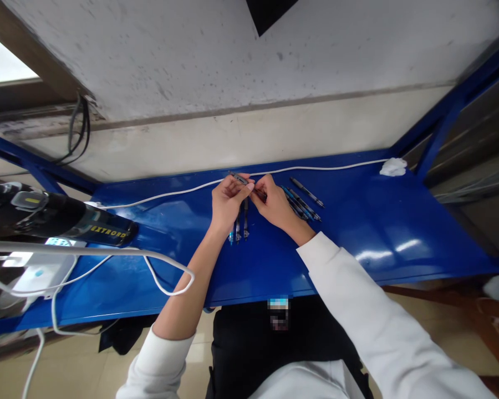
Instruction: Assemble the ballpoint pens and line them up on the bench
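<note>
My left hand (pixel 227 204) is closed around a dark pen (pixel 238 178), whose one end sticks up past the fingers. Close beside it, my right hand (pixel 275 204) pinches the other end of what looks like the same pen; the fingers hide the part between. Below the hands, several pens (pixel 245 221) lie on the blue table (pixel 341 233), their upper ends covered by my hands. To the right of my right hand lies another bunch of pens (pixel 305 206), some with blue parts. A single dark pen (pixel 307 193) rests just beyond that bunch.
A white cable (pixel 170 192) runs along the table's back to a crumpled white tissue (pixel 393 167). At left, a black bottle-like object marked EXTRORD (pixel 103 227) juts over the table above a white power strip (pixel 45 271). A looped white cord (pixel 162 256) hangs near my left forearm.
</note>
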### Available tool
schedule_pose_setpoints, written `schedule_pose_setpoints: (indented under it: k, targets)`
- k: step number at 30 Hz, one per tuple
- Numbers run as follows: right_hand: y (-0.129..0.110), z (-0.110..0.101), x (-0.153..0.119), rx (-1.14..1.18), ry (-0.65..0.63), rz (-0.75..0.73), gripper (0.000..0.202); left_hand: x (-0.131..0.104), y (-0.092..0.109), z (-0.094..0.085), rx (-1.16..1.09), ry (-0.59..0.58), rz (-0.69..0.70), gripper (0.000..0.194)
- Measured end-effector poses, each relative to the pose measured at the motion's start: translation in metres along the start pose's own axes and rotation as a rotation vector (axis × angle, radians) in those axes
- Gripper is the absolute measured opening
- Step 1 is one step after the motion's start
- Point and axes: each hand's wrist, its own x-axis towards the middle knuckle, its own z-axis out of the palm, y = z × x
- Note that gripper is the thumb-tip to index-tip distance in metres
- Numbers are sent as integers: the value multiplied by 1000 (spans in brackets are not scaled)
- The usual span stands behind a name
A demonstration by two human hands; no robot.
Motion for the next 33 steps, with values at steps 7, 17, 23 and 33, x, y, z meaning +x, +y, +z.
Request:
schedule_pose_setpoints:
  k: [7, 17, 23, 33]
  targets:
    - [-1, -2, 1, 11, -23, -3, 25, 0, 3, -1, -2, 1, -25, 34]
    - [5, 0, -1, -9, -17, -5, 28, 0, 3, -2, 5, -16, -24, 38]
    - [5, -1, -1, -27, -23, -11, 29, 1, 3, -2, 8, -20, -33, 35]
    - [-2, -1, 1, -12, 33, -24, 26, 1, 0, -2, 70, -12, -1, 30]
